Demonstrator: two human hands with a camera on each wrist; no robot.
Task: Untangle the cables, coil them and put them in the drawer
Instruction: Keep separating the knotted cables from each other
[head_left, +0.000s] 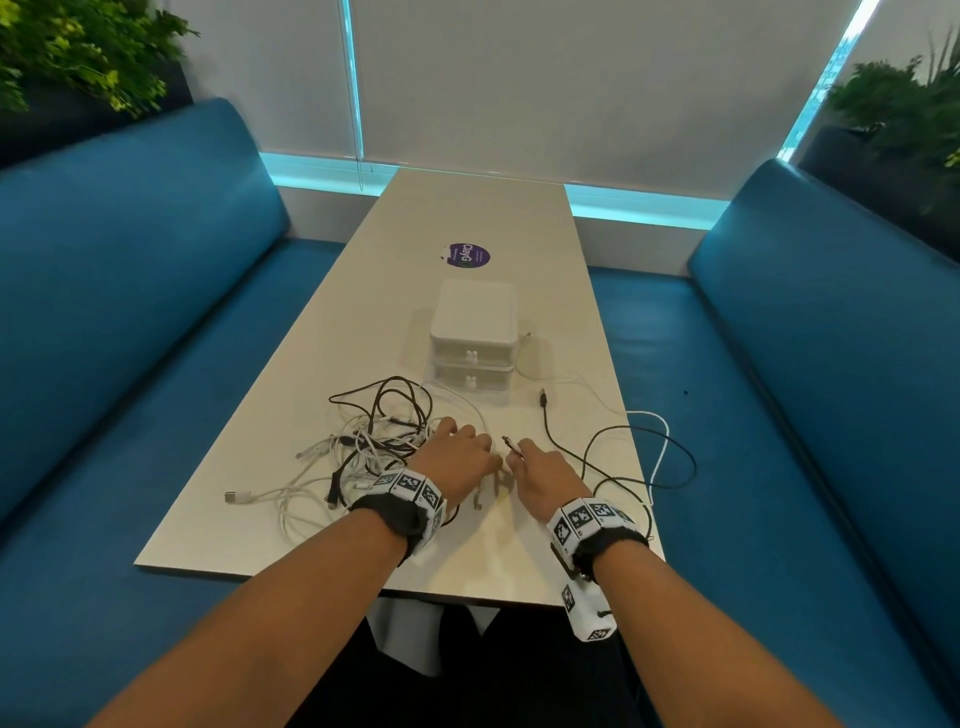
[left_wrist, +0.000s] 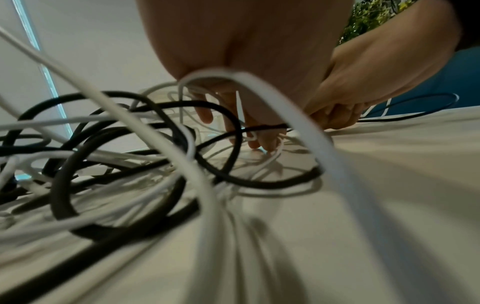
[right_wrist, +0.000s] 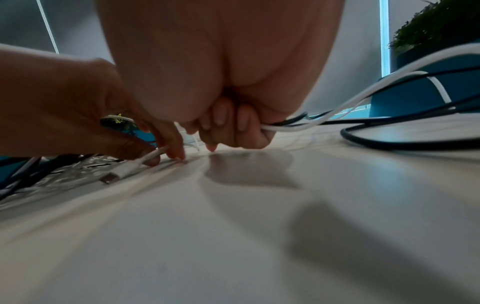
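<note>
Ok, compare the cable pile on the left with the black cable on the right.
The cable pile mixes white and black leads knotted over one another; the black cable is one dark lead in open loops. The pile sits under the left hand, which pinches a white lead; the black cable runs into the right hand, held alongside a white one. Both lie on the table, uncoiled.

head: the surface (head_left: 467, 218) is viewed from above, facing forward and down
wrists: set just above it, very near
shared: both hands' fingers (left_wrist: 335, 115)
</note>
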